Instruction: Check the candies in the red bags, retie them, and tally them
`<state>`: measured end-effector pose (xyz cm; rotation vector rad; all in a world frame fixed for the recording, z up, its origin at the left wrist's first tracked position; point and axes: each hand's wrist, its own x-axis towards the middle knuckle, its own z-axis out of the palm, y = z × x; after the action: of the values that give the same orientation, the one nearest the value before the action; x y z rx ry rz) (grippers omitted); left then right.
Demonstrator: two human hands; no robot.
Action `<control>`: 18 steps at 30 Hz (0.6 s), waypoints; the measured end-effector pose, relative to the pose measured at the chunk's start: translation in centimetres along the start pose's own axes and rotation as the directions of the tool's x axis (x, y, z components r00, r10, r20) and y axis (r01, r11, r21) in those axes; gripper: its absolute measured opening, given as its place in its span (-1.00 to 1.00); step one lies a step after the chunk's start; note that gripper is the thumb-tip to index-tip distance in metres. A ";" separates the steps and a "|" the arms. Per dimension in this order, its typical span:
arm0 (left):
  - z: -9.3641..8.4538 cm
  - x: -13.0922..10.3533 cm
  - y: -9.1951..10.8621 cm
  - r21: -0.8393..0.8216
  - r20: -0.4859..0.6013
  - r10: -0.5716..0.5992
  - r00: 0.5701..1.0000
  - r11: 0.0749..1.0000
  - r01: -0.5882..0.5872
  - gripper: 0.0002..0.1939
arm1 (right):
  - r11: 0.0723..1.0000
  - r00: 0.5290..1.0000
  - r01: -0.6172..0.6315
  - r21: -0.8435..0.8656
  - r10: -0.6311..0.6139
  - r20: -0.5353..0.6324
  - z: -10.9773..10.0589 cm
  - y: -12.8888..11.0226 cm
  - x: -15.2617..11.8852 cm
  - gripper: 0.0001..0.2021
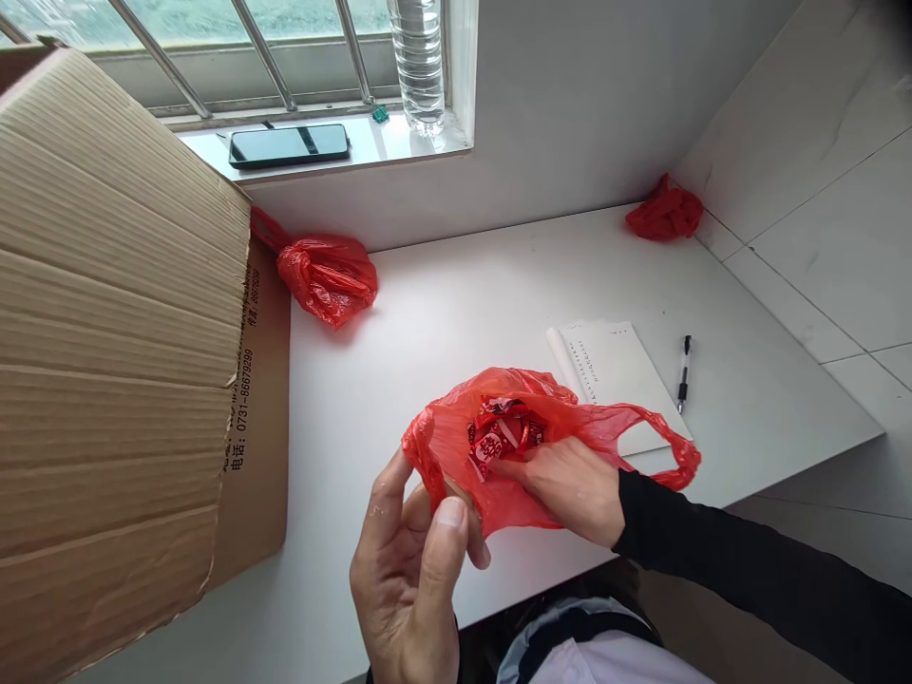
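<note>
A thin red plastic bag hangs open above the front part of the white table. Inside it lie several small red wrapped packets. My left hand holds the bag's left handle, which loops over its fingers. My right hand reaches into the bag's mouth from the right, its fingers at the packets; the fingertips are partly hidden, so whether they grip one is unclear. The bag's other handle extends to the right, over the notebook.
A large cardboard box stands at the left. On the white table are a knotted red bag, another red bag, an open notebook and a pen. The windowsill holds a phone and a bottle.
</note>
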<state>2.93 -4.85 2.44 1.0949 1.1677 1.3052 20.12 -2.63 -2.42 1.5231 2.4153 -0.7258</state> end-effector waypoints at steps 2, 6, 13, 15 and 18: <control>0.1 0.0 0.0 0.002 -0.001 -0.001 1.000 1.000 0.001 -0.60 | 1.000 1.000 -0.005 -0.030 0.006 0.011 -0.1 0.2 -0.1 -0.54; 0.1 0.1 -0.1 -0.016 -0.002 -0.005 1.000 1.000 0.005 -0.60 | 0.991 0.996 -0.091 -0.095 0.092 0.010 -0.5 0.6 -0.5 -0.68; 0.0 0.0 -0.1 0.019 -0.002 0.000 1.000 1.000 0.000 -0.62 | 0.994 0.993 -0.106 -0.035 0.104 -0.054 -1.6 1.1 -1.8 -0.65; -0.3 0.1 0.0 0.025 -0.026 0.007 1.000 1.000 -0.007 -0.66 | 0.998 0.980 -0.045 0.053 0.055 -0.192 -2.3 1.1 -3.3 -0.64; -0.9 0.4 -0.1 0.050 -0.082 0.017 0.996 0.999 -0.013 -0.75 | 0.986 0.876 0.038 0.162 0.045 -0.481 -3.2 1.8 -6.4 -0.62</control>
<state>2.03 -4.55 2.24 1.0963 1.2611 1.3501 24.89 -5.42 2.43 1.9773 2.7550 -0.6151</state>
